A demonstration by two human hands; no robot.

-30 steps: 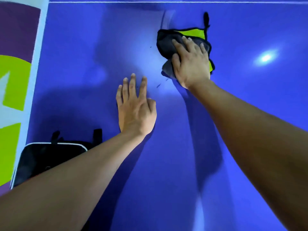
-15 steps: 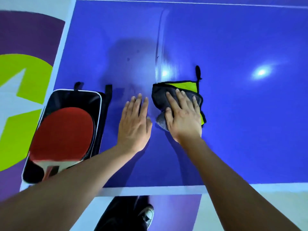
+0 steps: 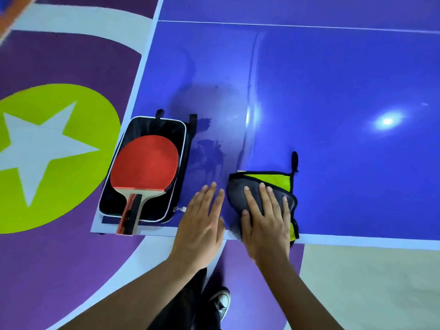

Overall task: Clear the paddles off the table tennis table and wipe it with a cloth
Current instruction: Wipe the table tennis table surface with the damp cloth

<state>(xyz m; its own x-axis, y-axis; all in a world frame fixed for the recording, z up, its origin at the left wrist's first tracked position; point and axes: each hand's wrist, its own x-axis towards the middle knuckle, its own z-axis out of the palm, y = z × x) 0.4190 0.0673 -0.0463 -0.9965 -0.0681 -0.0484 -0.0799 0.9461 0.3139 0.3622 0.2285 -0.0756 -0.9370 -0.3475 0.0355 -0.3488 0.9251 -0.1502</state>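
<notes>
My right hand (image 3: 266, 217) presses flat on a grey and lime cloth (image 3: 273, 184) at the near edge of the blue table tennis table (image 3: 333, 91). The cloth's lower part hangs over the white edge line. My left hand (image 3: 202, 220) lies flat on the table just left of the cloth, fingers spread, holding nothing. A red paddle (image 3: 145, 163) rests in an open black case (image 3: 176, 134) at the table's near left corner, its handle sticking out over the edge.
Wet smears (image 3: 209, 151) mark the table between the case and the cloth. Beyond the table's left and near edges lies a purple floor with a lime circle and white star (image 3: 47, 151). My shoe (image 3: 221, 303) stands below the table edge.
Both hands have slid back toward me across the table, the right one dragging the cloth from mid-table to the near edge. The case and paddle have come into view.
</notes>
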